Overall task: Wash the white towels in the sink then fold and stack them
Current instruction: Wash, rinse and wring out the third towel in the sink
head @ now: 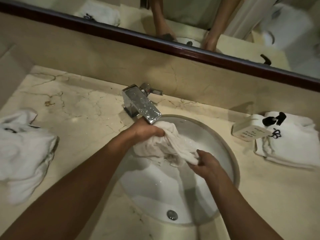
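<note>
- Both bare forearms reach from the near edge over the round white ceramic sink (230, 163).
- Left hand (147, 131), just under the square chrome tap (143, 106), grips one end of the wet white terry towel (174, 144).
- Right hand (206, 164) pinches the towel's other end; between the hands it hangs bunched, twisted and creased, greyish where soaked.
- Left of the left hand, a crumpled white towel (22, 153) lies on the marble counter (83, 104).
- Right of the right hand, a folded white towel (290, 148) lies beside a cream soap bottle (247, 129).

Left hand (147, 131) and right hand (205, 163) both seemingly clenched, arms extended.
</note>
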`<action>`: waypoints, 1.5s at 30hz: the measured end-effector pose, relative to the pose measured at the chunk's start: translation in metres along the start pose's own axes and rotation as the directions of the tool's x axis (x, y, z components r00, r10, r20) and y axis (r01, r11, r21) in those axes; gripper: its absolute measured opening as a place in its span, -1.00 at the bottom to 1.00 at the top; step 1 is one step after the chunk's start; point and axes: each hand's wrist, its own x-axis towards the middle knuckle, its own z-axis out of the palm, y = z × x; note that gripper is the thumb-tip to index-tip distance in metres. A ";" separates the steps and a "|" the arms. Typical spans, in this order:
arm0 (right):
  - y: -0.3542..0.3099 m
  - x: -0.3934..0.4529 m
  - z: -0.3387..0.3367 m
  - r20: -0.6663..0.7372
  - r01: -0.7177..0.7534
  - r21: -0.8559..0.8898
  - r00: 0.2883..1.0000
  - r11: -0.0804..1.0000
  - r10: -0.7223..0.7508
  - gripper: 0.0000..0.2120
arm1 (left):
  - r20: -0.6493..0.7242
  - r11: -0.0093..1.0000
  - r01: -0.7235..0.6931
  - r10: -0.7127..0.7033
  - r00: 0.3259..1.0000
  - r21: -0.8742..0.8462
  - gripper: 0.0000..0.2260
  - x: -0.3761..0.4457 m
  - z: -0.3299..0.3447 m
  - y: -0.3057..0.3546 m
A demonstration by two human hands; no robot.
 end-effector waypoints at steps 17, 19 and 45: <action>0.077 0.012 0.035 0.014 0.227 -0.800 0.933 0.556 -0.360 -0.26 | 0.217 0.994 0.046 -0.025 0.976 -0.094 -0.65 -0.040 -0.023 -0.024; 0.059 0.008 0.023 0.367 0.558 -0.753 0.796 0.350 -0.481 -0.22 | 0.270 0.993 0.005 0.027 0.962 -0.115 -0.65 -0.044 -0.024 -0.020; 0.052 0.037 0.026 0.662 0.702 -0.500 0.687 0.507 -0.298 -0.44 | -0.457 0.976 -0.155 0.068 0.887 -0.155 -0.80 -0.004 0.057 -0.039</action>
